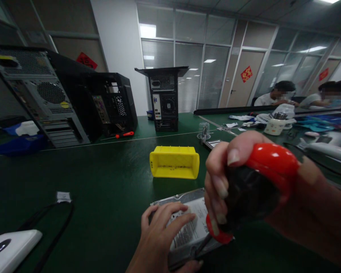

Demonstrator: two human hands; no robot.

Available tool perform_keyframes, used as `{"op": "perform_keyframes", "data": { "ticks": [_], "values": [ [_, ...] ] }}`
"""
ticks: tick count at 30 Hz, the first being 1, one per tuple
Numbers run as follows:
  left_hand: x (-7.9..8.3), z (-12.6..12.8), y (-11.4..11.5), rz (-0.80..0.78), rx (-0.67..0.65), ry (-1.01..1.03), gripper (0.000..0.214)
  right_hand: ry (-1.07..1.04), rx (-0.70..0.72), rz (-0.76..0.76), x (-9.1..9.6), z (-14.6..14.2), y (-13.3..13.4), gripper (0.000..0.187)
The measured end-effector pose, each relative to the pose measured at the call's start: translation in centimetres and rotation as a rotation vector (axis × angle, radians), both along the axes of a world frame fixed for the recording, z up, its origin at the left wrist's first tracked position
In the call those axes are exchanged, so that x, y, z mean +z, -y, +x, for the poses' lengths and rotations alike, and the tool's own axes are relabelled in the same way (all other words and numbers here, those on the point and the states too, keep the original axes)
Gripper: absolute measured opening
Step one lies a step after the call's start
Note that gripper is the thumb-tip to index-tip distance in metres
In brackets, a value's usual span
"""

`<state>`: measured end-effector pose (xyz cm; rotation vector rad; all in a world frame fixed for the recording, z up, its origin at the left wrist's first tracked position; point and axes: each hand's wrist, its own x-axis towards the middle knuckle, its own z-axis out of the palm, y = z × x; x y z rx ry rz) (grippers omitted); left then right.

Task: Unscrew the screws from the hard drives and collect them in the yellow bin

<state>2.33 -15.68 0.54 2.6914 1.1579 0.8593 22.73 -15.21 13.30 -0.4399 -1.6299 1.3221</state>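
A silver hard drive (pixel 191 222) with a white label lies on the green table near the front edge. My left hand (pixel 161 237) rests on it, fingers curled over its left side and pressing it down. My right hand (pixel 230 178) is wrapped round the red and black handle of a screwdriver (pixel 258 182), held close to the camera. The screwdriver's tip points down at the drive's right part. The tip itself is hidden behind the handle.
A yellow plastic bin (pixel 174 162) sits just beyond the drive. Three open computer cases (pixel 165 98) stand at the back, with a small red screwdriver (pixel 125 134) beside them. A white device (pixel 8 250) and black cable (pixel 53 223) lie front left. Two people sit far right.
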Motion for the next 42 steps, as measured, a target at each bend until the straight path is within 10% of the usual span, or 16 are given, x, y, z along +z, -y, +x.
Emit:
{"op": "perform_keyframes", "data": {
  "ticks": [6,19,35,42],
  "values": [
    [-0.1,0.1,0.0,-0.020,0.002,0.020,0.060,-0.147,0.239,-0.092,-0.1,0.4,-0.2,0.013],
    [0.1,0.0,0.1,-0.027,-0.001,0.017,0.060,-0.155,0.110,-0.157,0.1,-0.4,0.7,0.023],
    [0.3,-0.1,0.1,-0.034,-0.013,0.016,0.057,-0.182,0.382,-0.054,-0.4,0.1,-0.4,0.026],
    [0.3,0.1,0.2,-0.053,-0.011,0.015,0.057,-0.153,0.202,-0.040,-0.4,0.0,-0.2,0.022]
  ]
}}
